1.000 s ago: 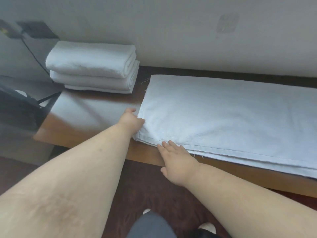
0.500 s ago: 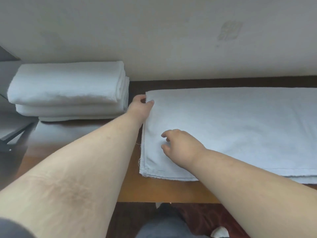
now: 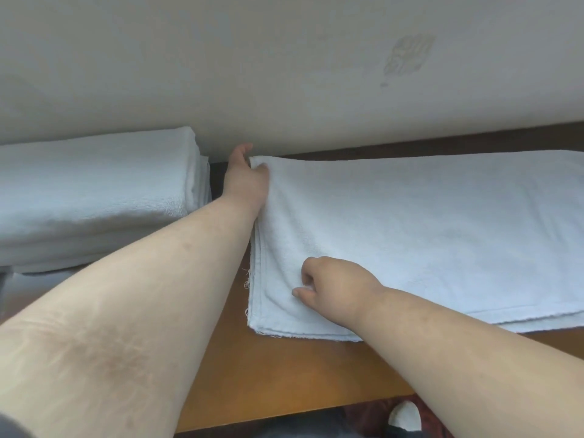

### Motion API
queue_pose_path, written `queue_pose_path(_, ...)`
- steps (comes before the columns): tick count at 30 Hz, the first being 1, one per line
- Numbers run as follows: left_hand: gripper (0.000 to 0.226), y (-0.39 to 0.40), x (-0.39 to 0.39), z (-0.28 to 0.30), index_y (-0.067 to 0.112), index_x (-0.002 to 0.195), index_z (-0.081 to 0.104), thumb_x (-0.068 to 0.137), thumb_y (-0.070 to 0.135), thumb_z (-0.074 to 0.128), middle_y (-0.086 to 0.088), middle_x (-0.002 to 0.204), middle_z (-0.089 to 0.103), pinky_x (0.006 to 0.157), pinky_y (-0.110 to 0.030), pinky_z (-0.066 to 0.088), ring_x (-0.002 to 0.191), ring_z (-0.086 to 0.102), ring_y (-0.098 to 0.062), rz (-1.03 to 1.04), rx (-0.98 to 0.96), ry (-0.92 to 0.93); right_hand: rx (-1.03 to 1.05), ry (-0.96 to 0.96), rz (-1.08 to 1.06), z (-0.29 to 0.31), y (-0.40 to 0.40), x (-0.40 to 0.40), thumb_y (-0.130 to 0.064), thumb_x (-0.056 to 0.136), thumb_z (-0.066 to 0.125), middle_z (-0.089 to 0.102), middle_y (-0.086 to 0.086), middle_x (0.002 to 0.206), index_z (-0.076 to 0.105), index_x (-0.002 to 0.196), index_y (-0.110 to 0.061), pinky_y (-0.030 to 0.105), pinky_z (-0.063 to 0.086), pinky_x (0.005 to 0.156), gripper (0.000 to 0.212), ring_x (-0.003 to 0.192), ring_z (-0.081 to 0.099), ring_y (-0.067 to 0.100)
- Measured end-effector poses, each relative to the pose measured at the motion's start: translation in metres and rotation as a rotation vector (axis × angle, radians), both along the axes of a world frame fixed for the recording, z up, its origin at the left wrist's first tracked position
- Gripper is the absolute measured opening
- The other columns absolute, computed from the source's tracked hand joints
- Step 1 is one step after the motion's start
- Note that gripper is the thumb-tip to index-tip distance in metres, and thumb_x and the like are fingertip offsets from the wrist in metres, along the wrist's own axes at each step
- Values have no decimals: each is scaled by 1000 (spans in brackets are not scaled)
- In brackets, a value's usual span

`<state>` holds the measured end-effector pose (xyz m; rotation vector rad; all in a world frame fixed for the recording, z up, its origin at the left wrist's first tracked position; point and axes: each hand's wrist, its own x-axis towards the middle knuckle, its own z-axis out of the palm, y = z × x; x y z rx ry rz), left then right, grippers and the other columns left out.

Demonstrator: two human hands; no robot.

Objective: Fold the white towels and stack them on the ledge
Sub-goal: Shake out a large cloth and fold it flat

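Left hand (image 3: 245, 181) seemingly pinches towel (image 3: 410, 235) corner

Towel (image 3: 410, 235) matt terry cloth, frayed hem; ledge (image 3: 284, 374) smooth wood

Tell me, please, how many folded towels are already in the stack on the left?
3, as far as the layers show: a thick top towel, a second beneath it, a third at the bottom. The stack runs off the left edge, so more may be hidden.

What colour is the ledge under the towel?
Orange-brown wood, on the ledge, clearest in the head view.
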<state>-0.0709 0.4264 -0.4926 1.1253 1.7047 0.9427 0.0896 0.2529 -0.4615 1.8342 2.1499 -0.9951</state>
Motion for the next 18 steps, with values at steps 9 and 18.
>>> queue_pose_path(9,82,-40,-18,-1,31,151,15,86,30,66,-4,137,46,97,-34,46,116,53,-20,-131,-131,270,60,81,-88,0,12,5,-42,94,51,53,-13,96,60,112,-27,32,49,74,25,88,58,16)
queue_pose_path(18,48,-164,-21,-2,15,113,55,86,55,60,-5,107,65,75,-32,46,92,61,-26,-278,-508,614,81,-14,31,-5,1,14,-36,95,49,49,-4,129,53,132,-27,38,42,98,39,122,42,20)
